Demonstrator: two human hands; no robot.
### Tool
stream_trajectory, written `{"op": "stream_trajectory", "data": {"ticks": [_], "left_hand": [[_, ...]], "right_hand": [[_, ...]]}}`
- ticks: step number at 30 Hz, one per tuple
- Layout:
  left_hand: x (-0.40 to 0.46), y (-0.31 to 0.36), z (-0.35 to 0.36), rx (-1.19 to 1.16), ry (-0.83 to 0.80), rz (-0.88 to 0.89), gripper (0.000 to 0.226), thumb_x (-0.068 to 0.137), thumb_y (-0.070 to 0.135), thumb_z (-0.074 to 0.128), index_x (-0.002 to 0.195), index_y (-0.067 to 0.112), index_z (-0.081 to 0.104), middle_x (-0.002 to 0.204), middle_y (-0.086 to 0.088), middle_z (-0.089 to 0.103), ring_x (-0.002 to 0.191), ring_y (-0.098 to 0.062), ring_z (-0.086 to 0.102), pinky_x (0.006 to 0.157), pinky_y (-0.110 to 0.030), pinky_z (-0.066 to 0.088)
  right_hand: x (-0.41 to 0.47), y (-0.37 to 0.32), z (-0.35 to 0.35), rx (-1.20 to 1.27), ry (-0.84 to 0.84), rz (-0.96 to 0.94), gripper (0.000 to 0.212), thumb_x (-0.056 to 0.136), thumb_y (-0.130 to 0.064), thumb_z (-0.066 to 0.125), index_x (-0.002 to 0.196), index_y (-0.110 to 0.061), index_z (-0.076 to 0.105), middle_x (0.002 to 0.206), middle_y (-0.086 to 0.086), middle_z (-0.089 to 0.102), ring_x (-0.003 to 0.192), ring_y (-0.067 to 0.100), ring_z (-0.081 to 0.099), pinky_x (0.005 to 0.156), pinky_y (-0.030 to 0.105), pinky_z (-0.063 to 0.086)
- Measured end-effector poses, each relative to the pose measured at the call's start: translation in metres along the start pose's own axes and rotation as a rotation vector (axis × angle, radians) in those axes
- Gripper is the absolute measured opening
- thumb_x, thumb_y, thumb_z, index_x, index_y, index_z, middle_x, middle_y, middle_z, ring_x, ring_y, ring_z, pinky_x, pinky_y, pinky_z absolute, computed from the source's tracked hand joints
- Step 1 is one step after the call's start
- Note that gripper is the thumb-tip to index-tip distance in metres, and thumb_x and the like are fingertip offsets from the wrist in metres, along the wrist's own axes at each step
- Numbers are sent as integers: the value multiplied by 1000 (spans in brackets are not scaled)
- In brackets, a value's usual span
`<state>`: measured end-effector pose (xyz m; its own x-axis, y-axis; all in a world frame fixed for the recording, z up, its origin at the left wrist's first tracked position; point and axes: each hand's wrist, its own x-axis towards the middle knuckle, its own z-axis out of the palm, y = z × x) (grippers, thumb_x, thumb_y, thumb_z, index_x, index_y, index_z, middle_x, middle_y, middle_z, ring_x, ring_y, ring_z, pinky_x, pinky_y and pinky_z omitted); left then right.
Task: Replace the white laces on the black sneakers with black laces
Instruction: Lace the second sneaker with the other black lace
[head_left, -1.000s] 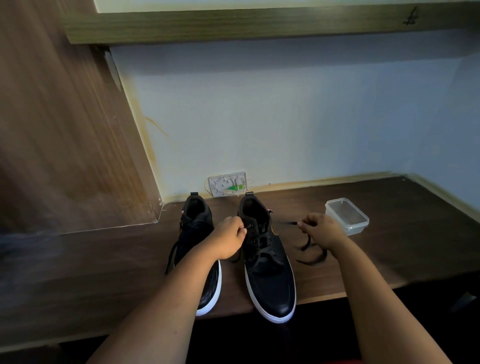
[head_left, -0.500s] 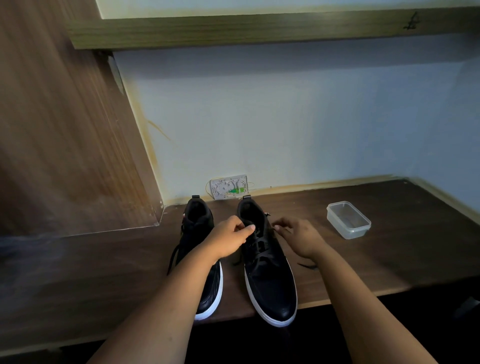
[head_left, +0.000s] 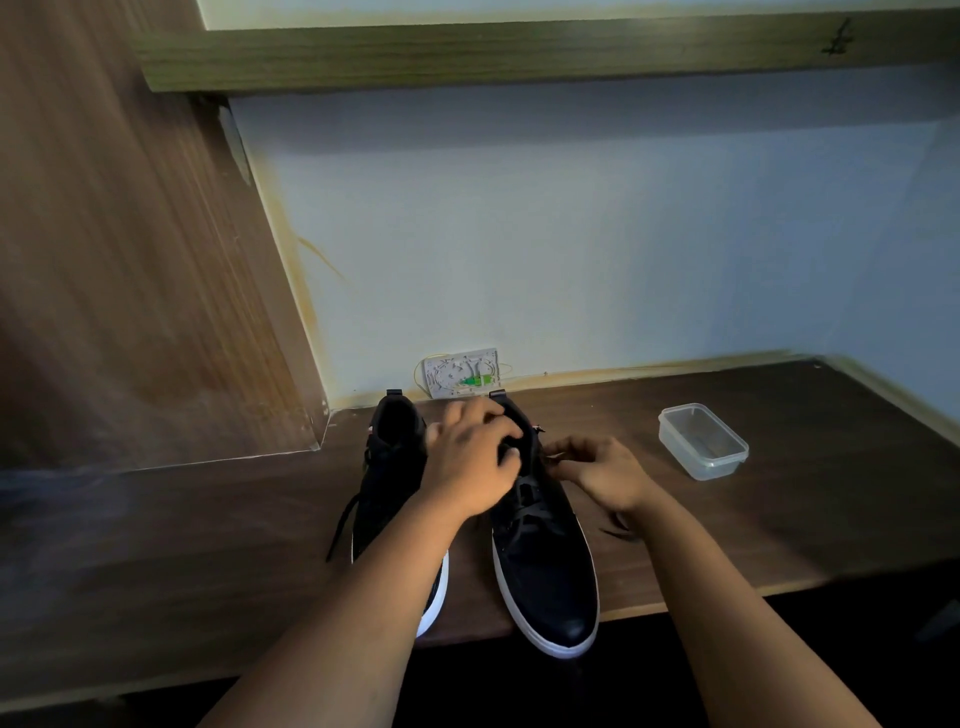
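Nearest, two bare forearms reach forward over the edge of a dark wooden desk (head_left: 208, 571). Under them stand two black sneakers with white soles, toes toward the person. The right shoe (head_left: 545, 561) lies between the two hands, placed so both can reach its eyelets. The left shoe (head_left: 395, 467) sits just left of the left hand, with a black lace end trailing off its far side.

The left hand (head_left: 472, 462) rests over the collar of the right shoe, fingers curled onto its opening, probably to steady it. The right hand (head_left: 597, 473) is at the shoe's upper right eyelets, fingertips pinched together, seemingly on a black lace (head_left: 530, 514); the lace end itself is too dark to confirm. A loose lace loop shows on the desk below the right wrist.

No white laces are visible. Beyond and right of the right hand sits a clear tub (head_left: 702, 440), well apart. Farther back, a white wall plate (head_left: 461, 372) stands behind the shoes.
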<state>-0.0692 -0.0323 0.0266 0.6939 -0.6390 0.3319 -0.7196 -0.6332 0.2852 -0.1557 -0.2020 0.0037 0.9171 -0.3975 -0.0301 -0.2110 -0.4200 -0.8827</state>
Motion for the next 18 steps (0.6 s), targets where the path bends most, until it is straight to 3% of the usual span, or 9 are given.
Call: {"op": "stream_trajectory", "data": {"ticks": [3,8,14,18], "left_hand": [[2,9,6,114,-82,83,23,91,41,52,104,30,69,131,12,47,128,-16,29,105,-40,21],[5,14,1,117,-160,-25,22,92,35,51,104,27,68,116,6,54,117,-20,37,96,-39,31],[7,22,1,228,-160,-32,22,93,35,49,102,26,67,106,3,56,111,-22,42,96,-41,30],[10,13,5,121,-171,-10,15,95,38,52,100,34,64,104,8,55,108,-20,44,92,-41,30]], "right_hand": [[1,0,8,-48,45,-28,11,87,-29,68,92,-21,74,88,-5,72,88,9,65,79,26,49],[5,3,7,-231,135,-36,12,90,-28,64,89,-18,70,83,-7,67,81,8,60,64,20,43],[6,2,7,-235,176,-31,13,94,-27,60,95,-16,67,88,-3,64,86,13,59,72,24,41],[7,2,4,-275,134,-25,17,95,-28,58,99,-13,66,93,-1,64,89,15,57,73,25,40]]}}
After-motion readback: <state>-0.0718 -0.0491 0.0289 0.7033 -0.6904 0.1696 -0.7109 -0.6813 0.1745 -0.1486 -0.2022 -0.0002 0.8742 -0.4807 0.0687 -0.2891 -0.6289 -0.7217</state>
